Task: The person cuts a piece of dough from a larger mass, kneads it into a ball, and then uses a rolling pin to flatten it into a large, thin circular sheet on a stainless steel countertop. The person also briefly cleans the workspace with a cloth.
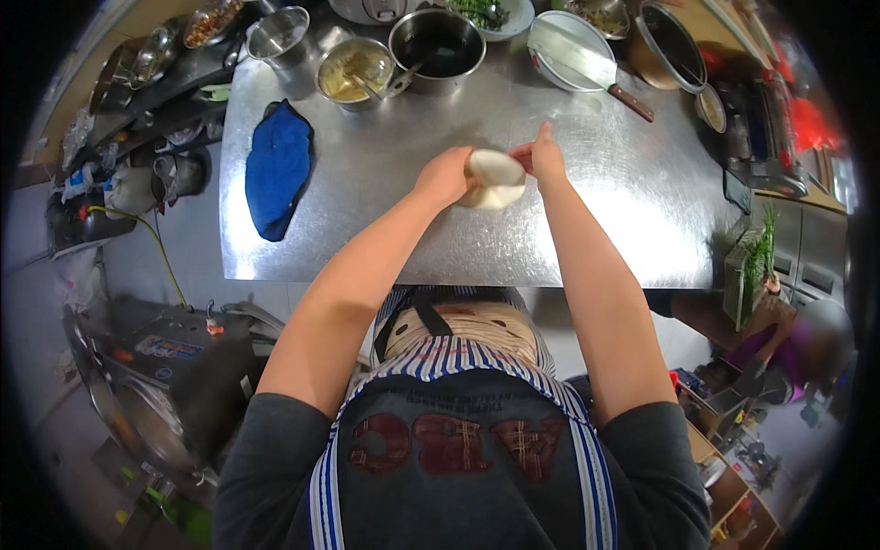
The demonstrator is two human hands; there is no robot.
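A pale, floppy round of dough (496, 180), blurred by motion and folded across its middle, is held above the steel table by my left hand (445, 175), which pinches its left edge. At the dough's right edge is my right hand (545, 157), with one digit pointing up and the other fingers bent close to the rim. Whether those fingers grip the dough or only brush it I cannot tell. Beneath both hands lies the scratched stainless steel tabletop (385, 234).
A blue cloth (278, 172) lies at left. Along the back stand a bowl of yellow paste (337, 79), a dark-filled pot (440, 51) and a white bowl (581, 75) with a broad wooden-handled blade (577, 51) across it. At far right, a person (777, 337) is near green stalks (760, 254).
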